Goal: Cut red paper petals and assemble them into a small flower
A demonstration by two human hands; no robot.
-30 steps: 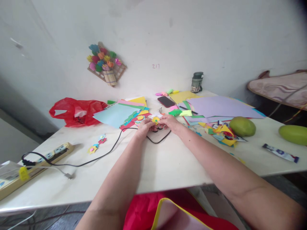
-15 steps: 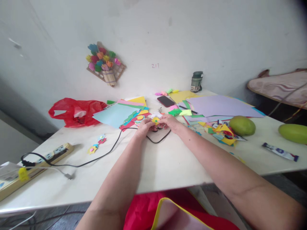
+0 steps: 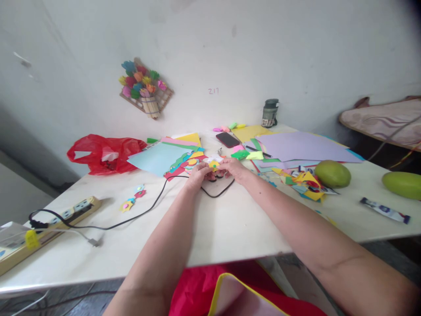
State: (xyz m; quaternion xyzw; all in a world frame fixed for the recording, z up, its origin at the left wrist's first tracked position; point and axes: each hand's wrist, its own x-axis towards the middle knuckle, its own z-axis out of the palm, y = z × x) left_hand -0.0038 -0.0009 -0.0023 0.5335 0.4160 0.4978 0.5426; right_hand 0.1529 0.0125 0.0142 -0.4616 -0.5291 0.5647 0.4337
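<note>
Between both hands, above the middle of the table (image 3: 223, 228), is a small yellow paper flower (image 3: 214, 166) with a green centre. My left hand (image 3: 199, 174) pinches its left side, and my right hand (image 3: 232, 168) pinches its right side. Behind the fingers lie red, white and other coloured paper pieces (image 3: 191, 162), partly hidden. A black cable (image 3: 215, 196) loops on the table just below the hands. Several finished-looking small paper flowers (image 3: 126, 206) lie to the left, in yellow, red and light blue.
A power strip (image 3: 66, 217) and a red plastic bag (image 3: 98, 153) sit on the left. Behind are paper sheets (image 3: 154, 158), a phone (image 3: 227, 140) and clay packets (image 3: 255, 155). Right are paper scraps (image 3: 309, 182), green fruits (image 3: 333, 174), a glue tube (image 3: 384, 210) and a dark bottle (image 3: 270, 113).
Both hands stay in nearly the same place, still holding the yellow paper flower. The camera view has shifted very slightly.
</note>
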